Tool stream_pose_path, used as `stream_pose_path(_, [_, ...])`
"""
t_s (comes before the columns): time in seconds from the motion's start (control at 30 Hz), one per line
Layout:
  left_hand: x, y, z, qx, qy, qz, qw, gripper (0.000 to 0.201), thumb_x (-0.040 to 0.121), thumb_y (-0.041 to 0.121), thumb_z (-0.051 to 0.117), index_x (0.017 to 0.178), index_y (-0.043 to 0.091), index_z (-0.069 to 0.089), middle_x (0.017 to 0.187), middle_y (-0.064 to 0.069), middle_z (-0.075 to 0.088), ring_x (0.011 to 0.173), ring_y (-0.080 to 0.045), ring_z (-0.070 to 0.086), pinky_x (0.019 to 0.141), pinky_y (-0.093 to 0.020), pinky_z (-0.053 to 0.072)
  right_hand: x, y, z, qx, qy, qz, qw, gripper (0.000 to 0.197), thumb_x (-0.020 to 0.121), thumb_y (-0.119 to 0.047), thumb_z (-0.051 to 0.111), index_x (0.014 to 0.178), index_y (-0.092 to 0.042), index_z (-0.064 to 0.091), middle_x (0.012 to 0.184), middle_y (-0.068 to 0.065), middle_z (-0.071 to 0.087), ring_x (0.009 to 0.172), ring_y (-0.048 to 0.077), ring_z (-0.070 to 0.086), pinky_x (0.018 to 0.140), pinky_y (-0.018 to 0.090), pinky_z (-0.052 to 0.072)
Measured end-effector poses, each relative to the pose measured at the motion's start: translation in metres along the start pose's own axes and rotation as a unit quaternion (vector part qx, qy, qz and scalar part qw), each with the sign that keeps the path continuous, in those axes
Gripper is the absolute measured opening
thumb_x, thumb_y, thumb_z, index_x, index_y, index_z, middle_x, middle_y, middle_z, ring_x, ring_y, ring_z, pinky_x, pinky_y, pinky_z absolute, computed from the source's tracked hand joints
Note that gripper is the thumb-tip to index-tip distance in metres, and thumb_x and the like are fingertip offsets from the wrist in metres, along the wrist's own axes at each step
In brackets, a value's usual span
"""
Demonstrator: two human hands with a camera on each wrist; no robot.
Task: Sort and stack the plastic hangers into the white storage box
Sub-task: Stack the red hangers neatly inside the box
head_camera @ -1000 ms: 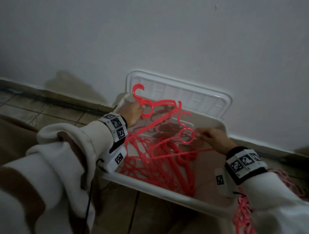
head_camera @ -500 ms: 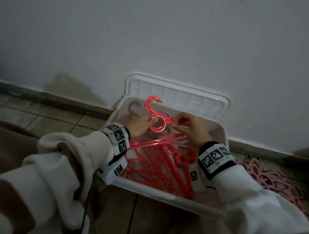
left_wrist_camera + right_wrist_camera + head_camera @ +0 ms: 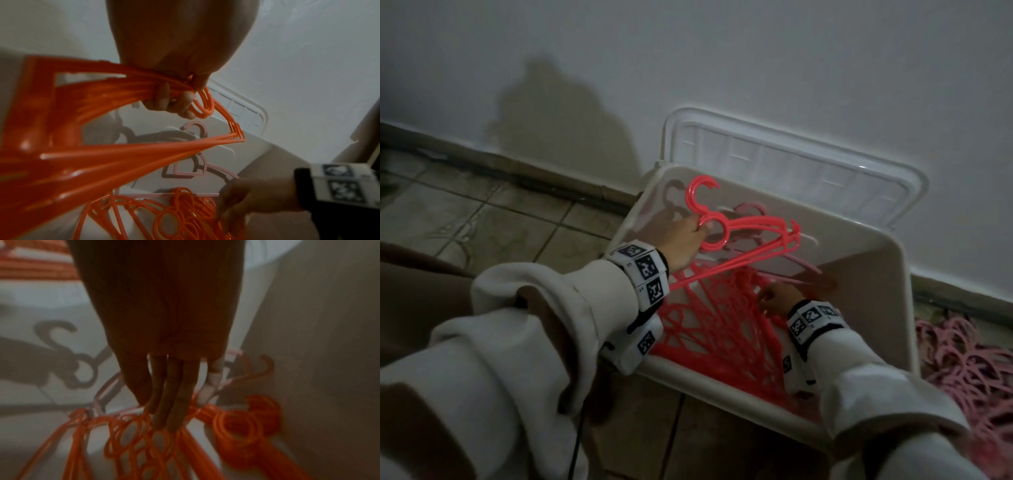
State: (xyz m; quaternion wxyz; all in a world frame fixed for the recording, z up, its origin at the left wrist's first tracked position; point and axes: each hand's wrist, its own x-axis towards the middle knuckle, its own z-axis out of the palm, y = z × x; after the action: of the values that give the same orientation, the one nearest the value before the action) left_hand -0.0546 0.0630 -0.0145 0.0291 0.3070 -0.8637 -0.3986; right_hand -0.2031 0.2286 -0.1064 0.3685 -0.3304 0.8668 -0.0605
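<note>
right hand (image 3: 779,297) dropped to loose red hangers (image 3: 722,329); left hand (image 3: 681,236) grips one bundle (image 3: 750,246).

Box far-left corner (image 3: 654,202) bare, open from above. Red hanger heap (image 3: 709,329) chokes near half. Upright lid (image 3: 767,154) walls off back; pink hanger pile (image 3: 962,363) crowds floor at right.

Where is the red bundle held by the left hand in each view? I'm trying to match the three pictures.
Head: the red bundle is left of centre, over the box's far-left corner, gripped by the left hand.
Left wrist: it fans from the fingers across the left half.
Right wrist: only blurred red bars at the top-left corner, likely it.
Shared landmark: the loose red pile in the box.
</note>
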Motion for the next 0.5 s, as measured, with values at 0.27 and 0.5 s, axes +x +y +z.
stream_pose_path(0.27, [0.015,-0.005,0.002,-0.062,-0.005,-0.037,0.997,0.032,0.101,0.028,0.034,0.111,0.006,0.057,0.077,-0.004,0.057,0.069,-0.019,0.053,0.072,-0.030,0.041,0.042,-0.018,0.053,-0.077,-0.043,0.065,0.994,0.058,0.076,-0.049,0.061,0.124,-0.016,0.054,0.121,0.012,0.061,0.109,0.029,0.058,0.092,0.036,0.047])
stream_pose_path(0.5, [0.029,-0.004,0.010,-0.134,-0.019,-0.043,0.990,0.034,0.100,0.026,0.036,0.118,0.004,0.055,0.092,-0.012,0.061,0.085,-0.028,0.054,0.081,-0.035,0.044,0.040,-0.022,0.054,-0.101,-0.045,0.039,0.993,0.033,0.092,-0.020,0.050,0.122,-0.009,0.056,0.128,0.015,0.055,0.113,0.027,0.056,0.090,0.030,0.045])
